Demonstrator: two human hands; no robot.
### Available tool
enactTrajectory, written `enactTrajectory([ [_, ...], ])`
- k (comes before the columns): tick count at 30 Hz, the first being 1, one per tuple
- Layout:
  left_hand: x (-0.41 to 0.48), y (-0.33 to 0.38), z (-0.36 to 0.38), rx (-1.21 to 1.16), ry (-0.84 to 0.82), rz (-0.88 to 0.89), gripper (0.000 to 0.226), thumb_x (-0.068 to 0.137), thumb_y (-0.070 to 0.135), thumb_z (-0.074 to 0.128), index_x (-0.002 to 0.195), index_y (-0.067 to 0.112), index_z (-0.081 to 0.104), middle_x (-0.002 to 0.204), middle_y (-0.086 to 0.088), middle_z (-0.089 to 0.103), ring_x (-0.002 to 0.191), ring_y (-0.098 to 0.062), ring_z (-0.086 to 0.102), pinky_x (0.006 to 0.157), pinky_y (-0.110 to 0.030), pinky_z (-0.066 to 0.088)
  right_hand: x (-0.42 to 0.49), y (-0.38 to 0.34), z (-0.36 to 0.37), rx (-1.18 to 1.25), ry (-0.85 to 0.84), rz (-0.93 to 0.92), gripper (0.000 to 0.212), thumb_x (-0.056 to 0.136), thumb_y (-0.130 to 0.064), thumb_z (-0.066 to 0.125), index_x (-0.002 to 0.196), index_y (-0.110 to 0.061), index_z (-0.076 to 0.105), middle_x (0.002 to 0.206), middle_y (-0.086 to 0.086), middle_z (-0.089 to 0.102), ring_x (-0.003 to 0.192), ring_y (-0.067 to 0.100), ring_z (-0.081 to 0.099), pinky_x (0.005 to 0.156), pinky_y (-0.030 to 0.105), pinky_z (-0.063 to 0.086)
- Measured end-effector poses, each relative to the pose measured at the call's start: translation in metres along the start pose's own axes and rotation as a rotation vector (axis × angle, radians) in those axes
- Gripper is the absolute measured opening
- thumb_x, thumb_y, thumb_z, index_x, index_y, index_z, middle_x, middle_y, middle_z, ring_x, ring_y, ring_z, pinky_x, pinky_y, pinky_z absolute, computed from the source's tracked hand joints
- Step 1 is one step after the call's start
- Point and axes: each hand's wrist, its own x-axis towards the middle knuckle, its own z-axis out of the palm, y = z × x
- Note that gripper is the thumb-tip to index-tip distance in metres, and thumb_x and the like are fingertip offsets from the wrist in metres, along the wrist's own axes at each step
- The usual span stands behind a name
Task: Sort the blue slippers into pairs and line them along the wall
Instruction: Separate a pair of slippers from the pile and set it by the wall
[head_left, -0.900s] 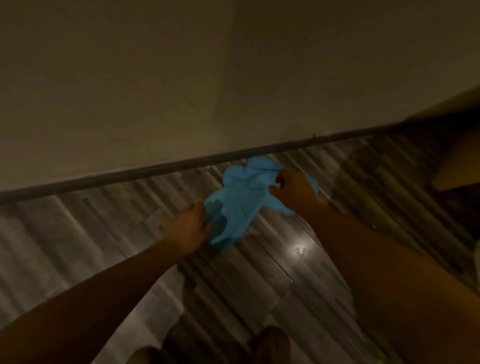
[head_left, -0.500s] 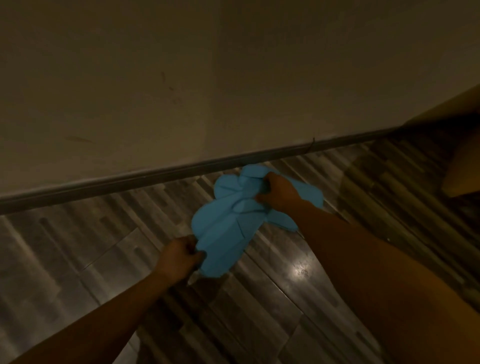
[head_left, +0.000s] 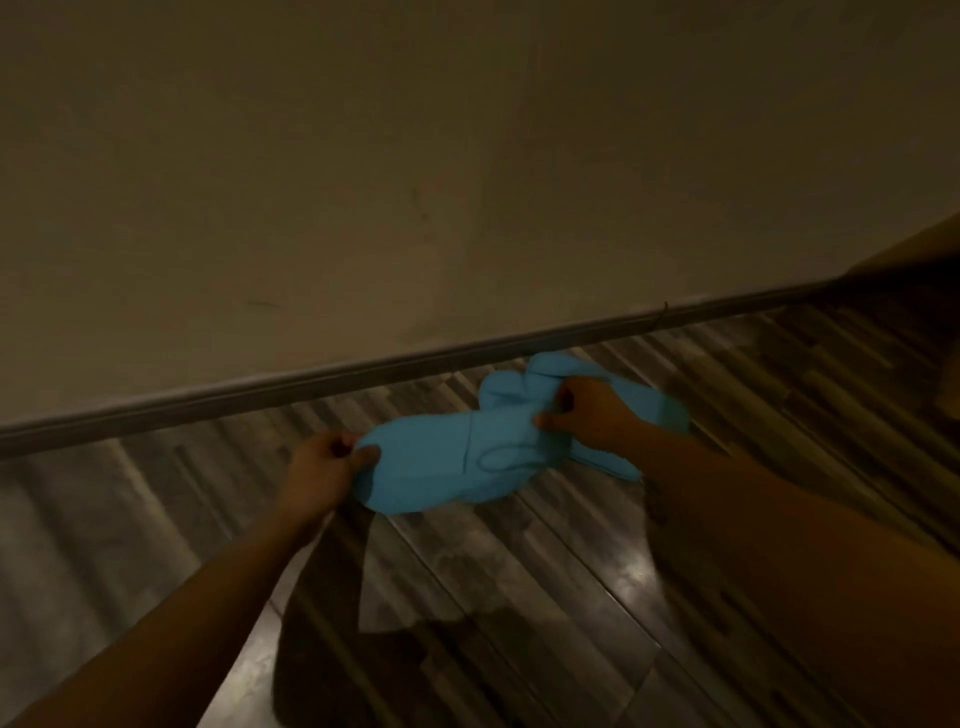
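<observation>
Soft matt cloth over a glossy wood-look floor.
You have blue slippers (head_left: 447, 462) that look like thin, matt fabric, smooth with a stitched seam and creasing where your hands pinch them. Your floor (head_left: 545, 597) shows grey wood-grain planks with a glossy finish that throws back light spots. The wall (head_left: 415, 156) is matt, painted and faintly scuffed; the baseboard (head_left: 260, 387) looks smooth with a slight sheen.
</observation>
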Motion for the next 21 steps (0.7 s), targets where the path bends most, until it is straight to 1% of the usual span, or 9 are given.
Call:
enactTrajectory([
  [3, 0.016, 0.005, -0.034, 0.001, 0.072, 0.037, 0.018, 0.082, 0.015, 0.076, 0.089, 0.001, 0.068, 0.083, -0.014, 0.069, 0.08, -0.029, 0.065, 0.071, -0.041, 0.055, -0.015, -0.018, 0.032, 0.032, -0.017, -0.004, 0.049, 0.072, -0.043, 0.083, 0.061, -0.019, 0.042, 0.058, -0.003, 0.043, 0.053, 0.008, 0.04, 0.052, 0.027, 0.031],
  [7, 0.034, 0.007, -0.071, 0.139, 0.162, 0.118, 0.015, 0.082, 0.014, 0.075, 0.096, 0.01, 0.072, 0.096, -0.015, 0.073, 0.09, -0.031, 0.068, 0.084, -0.05, 0.057, -0.042, -0.049, 0.09, 0.174, -0.072, 0.099, 0.048, 0.073, -0.035, 0.084, 0.058, -0.021, 0.04, 0.062, -0.005, 0.045, 0.058, 0.007, 0.045, 0.055, 0.021, 0.035],
  [9, 0.04, 0.004, -0.086, 0.221, 0.175, 0.156, 0.016, 0.082, 0.016, 0.074, 0.098, 0.013, 0.071, 0.103, -0.016, 0.072, 0.096, -0.033, 0.067, 0.088, -0.053, 0.055, -0.054, -0.061, 0.118, 0.264, -0.156, 0.152, 0.042, 0.077, -0.031, 0.082, 0.06, -0.02, 0.045, 0.066, -0.002, 0.053, 0.063, 0.01, 0.053, 0.061, 0.024, 0.046],
  [11, 0.043, 0.003, -0.096, 0.313, 0.183, 0.178, 0.026, 0.084, 0.02, 0.074, 0.107, 0.009, 0.069, 0.111, -0.017, 0.069, 0.103, -0.035, 0.064, 0.093, -0.052, 0.053, -0.066, -0.071, 0.144, 0.361, -0.231, 0.177, 0.036, 0.081, -0.028, 0.079, 0.061, -0.015, 0.053, 0.071, 0.002, 0.062, 0.069, 0.013, 0.062, 0.07, 0.034, 0.057],
  [12, 0.044, 0.003, -0.1, 0.348, 0.196, 0.188, 0.031, 0.083, 0.021, 0.075, 0.11, 0.007, 0.068, 0.114, -0.018, 0.069, 0.106, -0.035, 0.063, 0.094, -0.051, 0.052, -0.071, -0.077, 0.156, 0.395, -0.251, 0.197, 0.035, 0.082, -0.027, 0.078, 0.061, -0.015, 0.053, 0.072, 0.0, 0.063, 0.068, 0.011, 0.063, 0.07, 0.032, 0.058],
  [14, 0.045, 0.002, -0.105, 0.38, 0.239, 0.206, 0.04, 0.08, 0.024, 0.079, 0.111, 0.002, 0.067, 0.112, -0.019, 0.07, 0.105, -0.036, 0.064, 0.093, -0.049, 0.053, -0.08, -0.089, 0.178, 0.484, -0.233, 0.237, 0.032, 0.084, -0.02, 0.076, 0.064, -0.017, 0.052, 0.071, -0.004, 0.06, 0.058, 0.0, 0.062, 0.06, 0.018, 0.055],
  [16, 0.048, -0.002, -0.11, 0.368, 0.284, 0.174, 0.042, 0.075, 0.027, 0.082, 0.104, 0.0, 0.07, 0.103, -0.019, 0.072, 0.096, -0.036, 0.067, 0.086, -0.047, 0.055, -0.086, -0.097, 0.2, 0.571, -0.201, 0.284, 0.031, 0.085, -0.012, 0.075, 0.065, -0.018, 0.052, 0.069, -0.005, 0.058, 0.044, -0.009, 0.059, 0.045, 0.007, 0.045],
  [19, 0.053, -0.014, -0.113, 0.22, 0.278, 0.1, 0.029, 0.076, 0.021, 0.081, 0.096, 0.003, 0.072, 0.098, -0.016, 0.073, 0.091, -0.032, 0.068, 0.083, -0.047, 0.057, -0.093, -0.102, 0.224, 0.633, -0.18, 0.379, 0.026, 0.082, -0.017, 0.078, 0.066, -0.013, 0.058, 0.069, 0.001, 0.063, 0.037, -0.005, 0.059, 0.039, 0.011, 0.045],
  [21, 0.054, -0.019, -0.113, 0.133, 0.202, 0.078, 0.025, 0.08, 0.01, 0.076, 0.104, 0.004, 0.072, 0.104, -0.015, 0.072, 0.095, -0.03, 0.068, 0.086, -0.043, 0.056, -0.099, -0.104, 0.232, 0.663, -0.153, 0.422, 0.026, 0.082, -0.017, 0.078, 0.07, -0.006, 0.058, 0.068, 0.004, 0.063, 0.035, -0.001, 0.058, 0.037, 0.013, 0.045],
])
